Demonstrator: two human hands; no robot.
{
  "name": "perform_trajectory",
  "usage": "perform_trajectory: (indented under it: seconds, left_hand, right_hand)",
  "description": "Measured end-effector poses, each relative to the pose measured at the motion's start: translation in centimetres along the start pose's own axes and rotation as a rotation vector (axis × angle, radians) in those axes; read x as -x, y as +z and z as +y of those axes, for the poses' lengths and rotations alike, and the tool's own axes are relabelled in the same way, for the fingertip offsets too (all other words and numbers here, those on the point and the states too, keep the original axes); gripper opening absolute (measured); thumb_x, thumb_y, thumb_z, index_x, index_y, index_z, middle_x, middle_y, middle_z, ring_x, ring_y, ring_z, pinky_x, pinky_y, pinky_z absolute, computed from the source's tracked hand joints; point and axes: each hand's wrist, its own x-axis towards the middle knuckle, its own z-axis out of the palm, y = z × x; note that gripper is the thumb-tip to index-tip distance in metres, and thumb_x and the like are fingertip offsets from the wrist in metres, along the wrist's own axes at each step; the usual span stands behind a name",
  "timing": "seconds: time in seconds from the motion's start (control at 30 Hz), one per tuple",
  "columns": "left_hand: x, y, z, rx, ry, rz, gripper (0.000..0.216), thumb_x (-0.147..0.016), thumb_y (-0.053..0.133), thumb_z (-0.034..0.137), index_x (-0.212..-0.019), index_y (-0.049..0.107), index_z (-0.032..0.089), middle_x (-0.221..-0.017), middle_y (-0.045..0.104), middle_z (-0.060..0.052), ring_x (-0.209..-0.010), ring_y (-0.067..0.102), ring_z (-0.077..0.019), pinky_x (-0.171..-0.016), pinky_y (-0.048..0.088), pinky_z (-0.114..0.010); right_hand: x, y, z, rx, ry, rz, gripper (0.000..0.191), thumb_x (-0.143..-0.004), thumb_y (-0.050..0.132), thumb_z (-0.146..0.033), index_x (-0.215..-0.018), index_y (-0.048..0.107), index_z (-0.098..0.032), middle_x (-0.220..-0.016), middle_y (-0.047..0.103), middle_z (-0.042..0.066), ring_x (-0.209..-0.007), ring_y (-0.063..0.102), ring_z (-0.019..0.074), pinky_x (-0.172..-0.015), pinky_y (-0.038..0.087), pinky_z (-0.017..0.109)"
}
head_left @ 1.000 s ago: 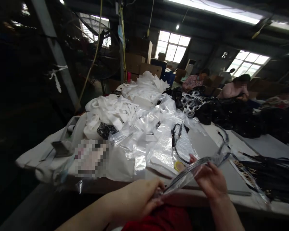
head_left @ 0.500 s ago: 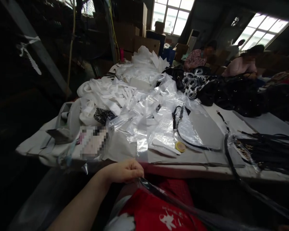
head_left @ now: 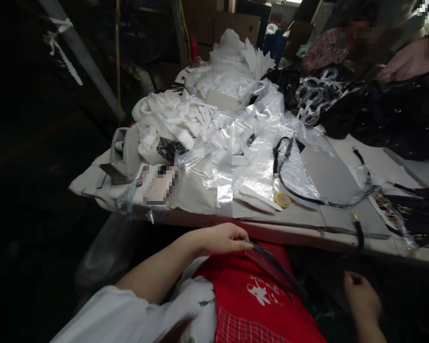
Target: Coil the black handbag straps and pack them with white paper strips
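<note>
My left hand (head_left: 229,239) is closed at the front of my red apron, pinching the end of a black strap (head_left: 268,257) in a clear plastic sleeve. From there the strap runs down to the right into shadow. Lower right, my right hand (head_left: 362,297) has its fingers curled; a black strap with a gold clasp (head_left: 357,231) rises from it against the table edge, the stretch by the fingers being dark. On the table lie another black strap (head_left: 300,195), a yellow tape roll (head_left: 282,200) and a white strip (head_left: 259,197).
Clear plastic sleeves (head_left: 260,157) and white strips (head_left: 175,116) are heaped on the table (head_left: 196,197). A grey tape dispenser (head_left: 125,155) stands left. Black straps with gold clasps (head_left: 411,214) and black bags (head_left: 389,114) lie right. Two people sit beyond, one in a patterned sleeve (head_left: 323,50).
The view has tilted down and swung left. My right hand has come into fuller view. The long sleeved strap that crossed the table edge no longer stretches to the lower right corner.
</note>
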Motion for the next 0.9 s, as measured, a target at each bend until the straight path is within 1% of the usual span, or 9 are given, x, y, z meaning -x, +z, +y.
perform_trajectory:
  seconds: [0.07, 0.13, 0.23, 0.3, 0.37, 0.43, 0.53, 0.7, 0.9]
  left_hand:
    - [-0.6, 0.6, -0.3, -0.01, 0.015, -0.003, 0.04, -0.086, 0.055, 0.053, -0.086, 0.062, 0.013, -0.073, 0.053, 0.002, -0.066, 0.043, -0.0092, -0.06, 0.034, -0.019]
    - [-1.1, 1.1, -0.4, 0.032, 0.065, -0.036, 0.039, -0.086, 0.054, 0.052, -0.087, 0.062, 0.014, -0.076, 0.055, 0.001, -0.069, 0.046, -0.0098, -0.065, 0.036, -0.019]
    - [-1.4, 1.7, -0.1, 0.066, 0.166, -0.06, 0.04, -0.086, 0.055, 0.054, -0.087, 0.063, 0.014, -0.076, 0.055, 0.002, -0.072, 0.048, -0.0099, -0.071, 0.038, -0.02]
    - [-1.4, 1.6, 0.0, 0.091, 0.189, -0.074, 0.043, -0.086, 0.055, 0.057, -0.085, 0.062, 0.015, -0.074, 0.055, 0.002, -0.069, 0.049, -0.0099, -0.069, 0.039, -0.02]
    - [-1.0, 1.0, -0.4, 0.175, 0.13, -0.119, 0.049, -0.086, 0.05, 0.063, -0.086, 0.062, 0.016, -0.068, 0.054, 0.001, -0.06, 0.049, -0.0099, -0.061, 0.04, -0.022]
    - [-0.4, 0.0, -1.3, 0.262, 0.025, -0.223, 0.057, -0.087, 0.042, 0.068, -0.085, 0.062, 0.016, -0.063, 0.056, 0.0, -0.051, 0.048, -0.0104, -0.053, 0.039, -0.023]
    - [0.6, -1.7, -2.8, 0.298, -0.071, -0.336, 0.061, -0.086, 0.039, 0.071, -0.081, 0.062, 0.015, -0.064, 0.059, -0.004, -0.049, 0.051, -0.012, -0.05, 0.041, -0.024]
    - [1.6, -2.9, -3.7, 0.334, 0.029, -0.217, 0.041, -0.082, 0.063, 0.054, -0.096, 0.062, 0.016, -0.063, 0.056, 0.001, -0.049, 0.047, -0.0089, -0.048, 0.037, -0.02]
    - [1.5, -2.5, -3.6, 0.446, 0.132, -0.196, 0.033, -0.082, 0.066, 0.037, -0.106, 0.062, 0.014, -0.062, 0.057, 0.001, -0.048, 0.046, -0.0084, -0.046, 0.035, -0.019]
  right_hand:
    - [-0.3, -0.8, -3.7, -0.093, 0.006, 0.015, 0.045, -0.076, 0.049, -0.058, -0.078, 0.067, -0.016, -0.068, 0.067, 0.016, -0.062, 0.062, 0.0343, -0.055, 0.048, 0.045]
    - [1.1, -2.0, -9.0, -0.405, -0.101, -0.074, 0.046, -0.076, 0.056, -0.06, -0.088, 0.067, -0.017, -0.083, 0.07, 0.013, -0.084, 0.064, 0.0328, -0.073, 0.051, 0.041]
    - [4.9, -3.3, -16.8, -0.752, -0.443, -0.684, 0.043, -0.084, 0.053, -0.058, -0.093, 0.068, -0.019, -0.096, 0.07, 0.01, -0.094, 0.063, 0.0265, -0.086, 0.05, 0.034]
    - [7.1, -3.6, -20.0, -0.757, -0.515, -1.063, 0.048, -0.088, 0.047, -0.059, -0.081, 0.069, -0.017, -0.071, 0.066, 0.008, -0.067, 0.061, 0.0202, -0.066, 0.051, 0.029]
    - [8.1, -3.9, -21.2, -0.721, -0.517, -1.237, 0.053, -0.089, 0.044, -0.06, -0.066, 0.062, -0.015, -0.051, 0.052, 0.002, -0.047, 0.045, 0.0129, -0.047, 0.039, 0.024]
    - [7.7, -4.4, -21.2, -0.682, -0.545, -1.225, 0.053, -0.089, 0.048, -0.058, -0.058, 0.052, -0.015, -0.049, 0.041, -0.001, -0.046, 0.034, 0.0093, -0.042, 0.029, 0.022]
    - [5.9, -5.7, -20.6, -0.581, -0.637, -1.153, 0.049, -0.088, 0.052, -0.054, -0.058, 0.046, -0.016, -0.057, 0.039, -0.001, -0.053, 0.034, 0.0099, -0.047, 0.029, 0.022]
    - [4.5, -7.4, -20.4, -0.5, -0.601, -1.195, 0.05, -0.09, 0.048, -0.055, -0.06, 0.051, -0.015, -0.057, 0.039, -0.001, -0.053, 0.036, 0.0109, -0.048, 0.031, 0.023]
    - [4.3, -8.3, -21.0, -0.46, -0.586, -1.114, 0.05, -0.086, 0.052, -0.059, -0.066, 0.064, -0.015, -0.061, 0.052, 0.002, -0.056, 0.046, 0.0142, -0.05, 0.041, 0.024]
